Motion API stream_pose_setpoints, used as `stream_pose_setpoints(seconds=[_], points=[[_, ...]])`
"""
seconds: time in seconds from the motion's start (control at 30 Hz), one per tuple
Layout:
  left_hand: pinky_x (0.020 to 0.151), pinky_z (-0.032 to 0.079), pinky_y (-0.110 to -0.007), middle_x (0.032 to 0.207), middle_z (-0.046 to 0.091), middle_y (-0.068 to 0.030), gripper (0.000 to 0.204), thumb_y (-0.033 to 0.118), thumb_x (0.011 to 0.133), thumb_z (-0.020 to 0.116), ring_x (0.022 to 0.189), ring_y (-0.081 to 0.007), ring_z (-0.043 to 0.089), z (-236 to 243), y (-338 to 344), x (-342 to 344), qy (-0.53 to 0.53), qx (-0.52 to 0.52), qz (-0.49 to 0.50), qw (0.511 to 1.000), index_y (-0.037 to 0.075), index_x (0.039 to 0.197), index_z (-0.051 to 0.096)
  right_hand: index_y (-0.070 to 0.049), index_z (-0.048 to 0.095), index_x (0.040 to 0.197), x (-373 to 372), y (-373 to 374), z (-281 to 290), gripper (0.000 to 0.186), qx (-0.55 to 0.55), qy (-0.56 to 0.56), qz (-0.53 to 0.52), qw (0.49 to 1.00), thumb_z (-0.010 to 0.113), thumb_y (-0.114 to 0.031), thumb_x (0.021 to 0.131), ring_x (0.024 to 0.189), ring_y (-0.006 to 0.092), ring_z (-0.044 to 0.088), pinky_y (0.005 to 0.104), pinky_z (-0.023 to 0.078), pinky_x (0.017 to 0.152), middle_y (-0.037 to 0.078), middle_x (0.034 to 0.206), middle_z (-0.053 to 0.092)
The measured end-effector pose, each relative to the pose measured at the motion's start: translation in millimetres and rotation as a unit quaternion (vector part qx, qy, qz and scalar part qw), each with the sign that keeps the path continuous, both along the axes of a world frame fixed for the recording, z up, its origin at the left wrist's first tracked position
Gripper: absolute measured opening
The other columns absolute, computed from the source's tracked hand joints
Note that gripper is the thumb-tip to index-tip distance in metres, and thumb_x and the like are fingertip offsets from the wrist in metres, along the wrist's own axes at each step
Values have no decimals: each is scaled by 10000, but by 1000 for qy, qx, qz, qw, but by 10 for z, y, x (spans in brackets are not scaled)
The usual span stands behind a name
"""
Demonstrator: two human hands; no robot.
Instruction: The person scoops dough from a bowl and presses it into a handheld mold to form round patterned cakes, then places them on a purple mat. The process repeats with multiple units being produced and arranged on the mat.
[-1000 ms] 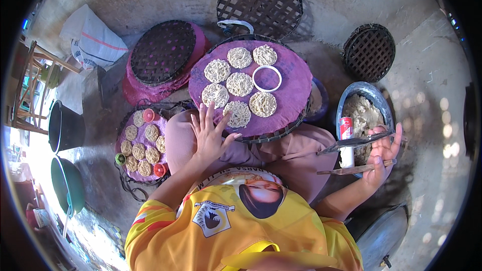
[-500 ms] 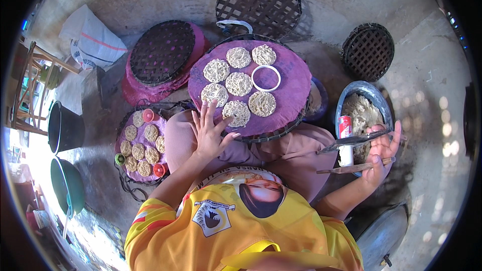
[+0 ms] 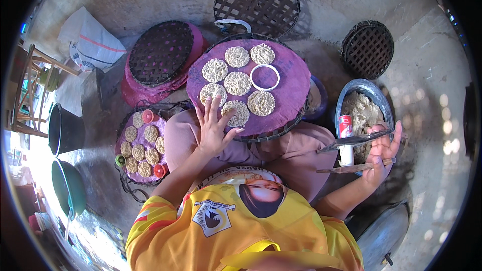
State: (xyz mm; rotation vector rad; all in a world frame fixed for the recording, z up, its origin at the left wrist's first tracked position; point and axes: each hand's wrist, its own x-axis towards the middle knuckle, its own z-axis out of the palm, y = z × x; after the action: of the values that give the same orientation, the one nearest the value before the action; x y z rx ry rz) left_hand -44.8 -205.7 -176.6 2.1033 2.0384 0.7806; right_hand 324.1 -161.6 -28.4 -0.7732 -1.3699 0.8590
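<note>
A round tray covered with purple cloth [image 3: 286, 105] rests over my lap, bearing several pale, noodle-like dough rounds [image 3: 238, 83]. A white ring [image 3: 265, 77] lies on its right part. My left hand [image 3: 216, 129] is spread at the tray's near left edge. Its fingertips reach over the two nearest left rounds and seem to touch them. Off to the right, my right hand [image 3: 380, 153] is palm up with bent fingers, holding a dark flat strip [image 3: 354, 141] and a wooden stick [image 3: 344, 169]. Between these two shows a red-and-white cylinder [image 3: 346, 138].
A grey basin of pale dough [image 3: 362, 108] stands beside my right hand. At left, a smaller tray [image 3: 143, 143] holds more rounds. Stacked cloth-covered trays [image 3: 160, 52], woven trays [image 3: 257, 7], a white sack [image 3: 95, 40] and buckets [image 3: 65, 128] stand around.
My left hand has shifted slightly right and forward over the near rounds. My right hand keeps its place with the strip and stick.
</note>
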Motion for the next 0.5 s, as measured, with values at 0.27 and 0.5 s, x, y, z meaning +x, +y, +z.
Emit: stream_pose_setpoints(seconds=[0.27, 0.5], points=[[1034, 249, -479, 1351, 325, -188, 551, 373, 808, 609, 1279, -352, 298, -90, -147, -4, -143, 130, 56, 980, 84, 1248, 446, 14, 155, 1414, 46, -4, -26, 973, 5, -5, -6, 1000, 710, -260, 663, 1100, 287, 475, 415, 332, 994, 196, 1124, 522], [892, 420, -409, 1091, 496, -112, 356, 235, 876, 523, 1005, -253, 513, -310, -678, 285, -849, -136, 113, 498, 95, 1175, 390, -2, 92, 1430, -3, -5, 2, 940, 31, -10, 7, 999, 628, -149, 671, 1103, 316, 466, 456, 317, 998, 219, 1139, 489]])
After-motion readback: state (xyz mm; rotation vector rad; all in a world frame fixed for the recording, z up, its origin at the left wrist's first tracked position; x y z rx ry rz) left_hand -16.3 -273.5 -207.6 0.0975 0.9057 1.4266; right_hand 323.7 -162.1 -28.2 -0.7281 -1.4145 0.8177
